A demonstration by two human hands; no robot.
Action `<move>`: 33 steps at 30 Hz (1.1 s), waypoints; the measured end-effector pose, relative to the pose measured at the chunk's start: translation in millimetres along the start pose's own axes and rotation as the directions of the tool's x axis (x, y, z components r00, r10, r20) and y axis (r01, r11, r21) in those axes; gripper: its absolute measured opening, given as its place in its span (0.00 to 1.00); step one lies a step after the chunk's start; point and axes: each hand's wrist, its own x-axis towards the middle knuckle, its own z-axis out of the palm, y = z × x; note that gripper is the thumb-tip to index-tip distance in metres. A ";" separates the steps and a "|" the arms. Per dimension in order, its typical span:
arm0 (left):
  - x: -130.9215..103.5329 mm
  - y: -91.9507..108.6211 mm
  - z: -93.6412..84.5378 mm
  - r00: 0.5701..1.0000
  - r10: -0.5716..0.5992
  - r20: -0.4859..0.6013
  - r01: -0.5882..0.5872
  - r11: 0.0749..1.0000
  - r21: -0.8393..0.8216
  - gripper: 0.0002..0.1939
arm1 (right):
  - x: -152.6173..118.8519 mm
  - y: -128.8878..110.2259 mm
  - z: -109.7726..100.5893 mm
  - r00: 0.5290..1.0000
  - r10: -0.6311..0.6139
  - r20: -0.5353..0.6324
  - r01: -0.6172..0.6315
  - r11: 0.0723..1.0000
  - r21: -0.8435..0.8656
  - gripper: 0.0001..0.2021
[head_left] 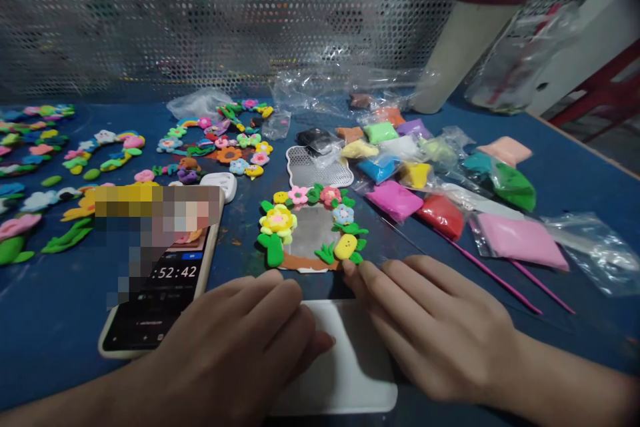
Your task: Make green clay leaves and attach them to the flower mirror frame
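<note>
A small mirror (pixel 313 230) lies flat on the blue table, ringed with modelling-clay flowers and leaves. Along its lower edge runs a brown clay strip (pixel 305 263), with a yellow clay piece (pixel 345 247) bearing a tiny face at the lower right corner. My right hand (pixel 435 327) is closed, its fingertips together by that corner; whatever they pinch is hidden. My left hand (pixel 250 347) curls closed over the left side of a white board (pixel 350 360), thumb pointing right. Its fingertips are out of sight, so anything held there cannot be seen.
Left of my hands lies a phone (pixel 175 293) showing a timer. Bagged coloured clay (pixel 397 200) and pink sticks (pixel 493 277) are at the right. Behind the mirror sits a wavy-edged plate (pixel 320 167). Finished clay wreaths (pixel 105 150) fill the left; a bottle (pixel 467 40) leans at the back.
</note>
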 end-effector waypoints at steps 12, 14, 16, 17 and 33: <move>2.6 1.1 -0.1 1.000 -0.008 -0.011 0.007 1.000 -0.020 0.15 | 1.9 5.1 2.7 0.998 0.063 0.028 -0.062 0.997 -0.034 0.15; 3.3 0.6 0.4 1.000 -0.008 -0.019 0.008 1.000 -0.008 0.15 | 1.3 5.5 3.1 0.996 0.079 0.029 -0.077 0.996 -0.048 0.14; 2.9 0.1 1.2 0.999 -0.013 -0.030 0.013 1.000 0.016 0.15 | 0.9 6.1 2.5 0.996 0.088 0.031 -0.086 0.995 -0.055 0.13; 2.3 -0.2 1.5 0.999 -0.019 -0.027 0.020 0.999 0.026 0.15 | 0.4 6.6 1.9 0.995 0.091 0.033 -0.090 0.994 -0.055 0.14; 37.9 -5.2 1.5 0.994 -0.045 0.100 0.032 0.991 0.129 0.09 | -18.2 17.1 10.7 0.963 0.266 0.037 -0.268 0.960 0.077 0.16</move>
